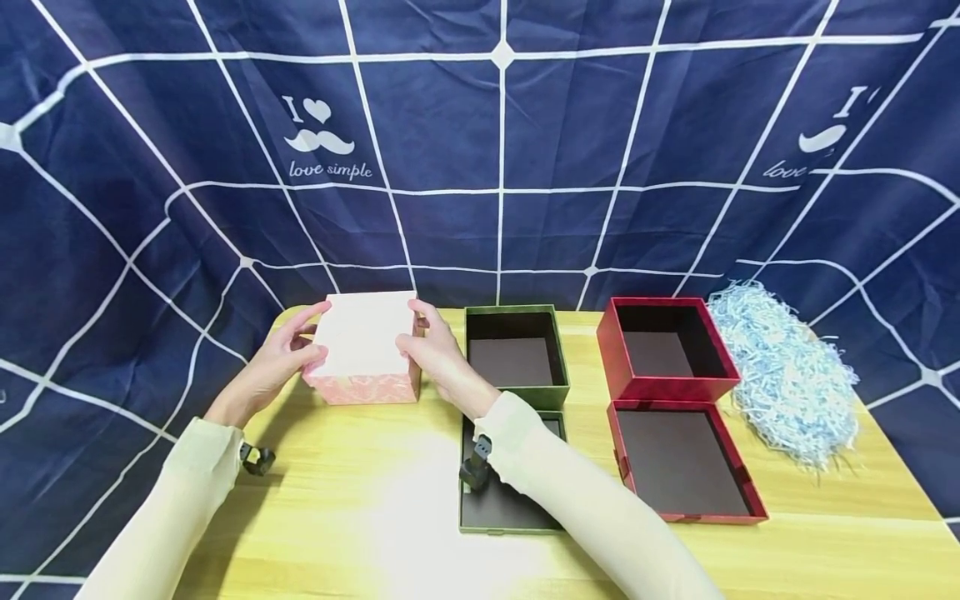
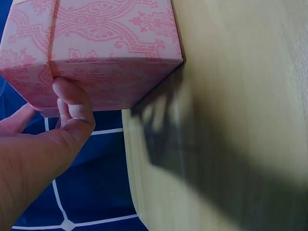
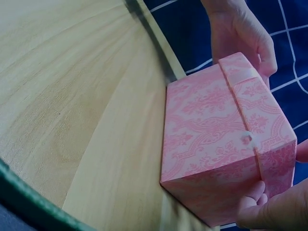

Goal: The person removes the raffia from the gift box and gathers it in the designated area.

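A pink patterned box [image 1: 367, 389] stands at the back left of the table, with its lid [image 1: 363, 337] on. My left hand [image 1: 279, 358] grips the lid's left side, fingers toward the far corner. On the opposite side my right hand [image 1: 442, 354] holds the lid between thumb and fingers. In the left wrist view, the left thumb [image 2: 72, 94] presses at the seam between lid and box. Through the right wrist view, the right thumb [image 3: 252, 207] touches the box side close to the same seam. The outer fingers are partly hidden behind the box.
Right of the pink box stands an open green box [image 1: 532, 398], its lid [image 1: 498, 510] lying in front, partly under my right arm. Further right are an open red box [image 1: 675, 388] and its upturned lid [image 1: 682, 458]. Pale blue shredded paper [image 1: 791, 375] is heaped at the right edge.
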The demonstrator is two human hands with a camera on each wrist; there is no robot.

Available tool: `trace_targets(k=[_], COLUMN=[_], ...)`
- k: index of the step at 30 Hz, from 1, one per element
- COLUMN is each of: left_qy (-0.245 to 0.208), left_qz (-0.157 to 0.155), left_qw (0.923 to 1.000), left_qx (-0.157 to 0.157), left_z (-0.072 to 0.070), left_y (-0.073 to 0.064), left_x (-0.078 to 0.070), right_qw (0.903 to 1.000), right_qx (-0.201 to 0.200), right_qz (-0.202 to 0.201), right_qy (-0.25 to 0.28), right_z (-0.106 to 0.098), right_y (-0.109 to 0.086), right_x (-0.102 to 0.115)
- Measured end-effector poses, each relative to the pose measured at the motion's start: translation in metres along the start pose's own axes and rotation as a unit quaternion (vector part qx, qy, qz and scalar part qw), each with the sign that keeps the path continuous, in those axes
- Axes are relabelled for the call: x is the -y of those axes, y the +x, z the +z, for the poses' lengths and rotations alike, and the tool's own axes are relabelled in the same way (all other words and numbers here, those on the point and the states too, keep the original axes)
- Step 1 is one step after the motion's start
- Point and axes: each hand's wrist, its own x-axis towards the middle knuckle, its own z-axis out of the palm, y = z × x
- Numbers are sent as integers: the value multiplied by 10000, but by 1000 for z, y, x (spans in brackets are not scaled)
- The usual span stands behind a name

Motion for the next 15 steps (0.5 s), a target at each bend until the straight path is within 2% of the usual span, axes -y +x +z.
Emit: trace_targets(k=[9, 13, 15], left_qy=[-226, -279, -468], left_qz=[319, 289, 237], left_qw=[9992, 9992, 9986], left_qx=[73, 21, -4], left_z=[-3, -3, -3], left_y=[-1, -3, -4], left_x=[-11, -15, -18], right_qw=[9998, 9997, 9996], right_qx=[8, 59, 89], right_qz=[-154, -206, -207], right_qy=[94, 127, 148], right_z=[-3, -4, -5], right_y=[-4, -7, -8], right_x=[10, 15, 17])
